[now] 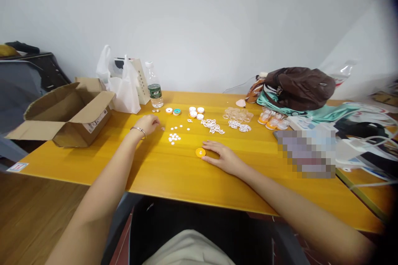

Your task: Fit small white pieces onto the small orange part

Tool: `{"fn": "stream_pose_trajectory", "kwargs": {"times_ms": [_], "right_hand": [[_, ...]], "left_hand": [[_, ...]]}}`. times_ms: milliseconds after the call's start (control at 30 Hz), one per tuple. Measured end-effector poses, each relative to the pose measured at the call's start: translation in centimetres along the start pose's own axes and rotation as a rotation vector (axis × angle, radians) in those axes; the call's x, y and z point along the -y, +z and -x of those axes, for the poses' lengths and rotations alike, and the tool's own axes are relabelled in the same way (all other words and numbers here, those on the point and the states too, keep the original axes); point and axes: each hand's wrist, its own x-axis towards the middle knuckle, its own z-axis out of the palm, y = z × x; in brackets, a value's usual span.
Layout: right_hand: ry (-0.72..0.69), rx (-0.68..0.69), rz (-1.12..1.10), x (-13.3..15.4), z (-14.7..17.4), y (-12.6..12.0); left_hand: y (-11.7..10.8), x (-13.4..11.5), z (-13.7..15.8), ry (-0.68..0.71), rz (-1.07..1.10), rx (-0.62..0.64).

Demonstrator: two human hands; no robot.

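My right hand (222,156) rests on the table with its thumb and fingers around the edge of a round orange piece (199,152) with a small pale centre. Farther left, my left hand (148,123), with a bracelet at its wrist, has its fingers curled together over the table; what they hold, if anything, is hidden. Beside it lie small white discs (174,137) in a loose cluster. Behind are small shiny pieces (156,111), a white-topped round part (168,111), a teal-topped one (177,112) and several white-topped ones (196,112).
White cut-out pieces (212,126), clear rings (239,114) and orange-and-clear assemblies (273,119) lie at the back. An open cardboard box (90,126), plastic bag (126,95) and water bottle (155,89) stand left. A brown bag (303,87) and cables (370,140) are right.
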Motion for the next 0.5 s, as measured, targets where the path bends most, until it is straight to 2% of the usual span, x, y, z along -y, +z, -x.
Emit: {"fn": "stream_pose_trajectory", "kwargs": {"times_ms": [100, 500], "right_hand": [[0.006, 0.005, -0.005, 0.1, 0.0, -0.1], [0.001, 0.009, -0.008, -0.1, 0.0, -0.1]], "left_hand": [[0.4, 0.7, -0.2, 0.024, -0.026, 0.057], [0.7, -1.0, -0.4, 0.040, -0.239, 0.120]]}}
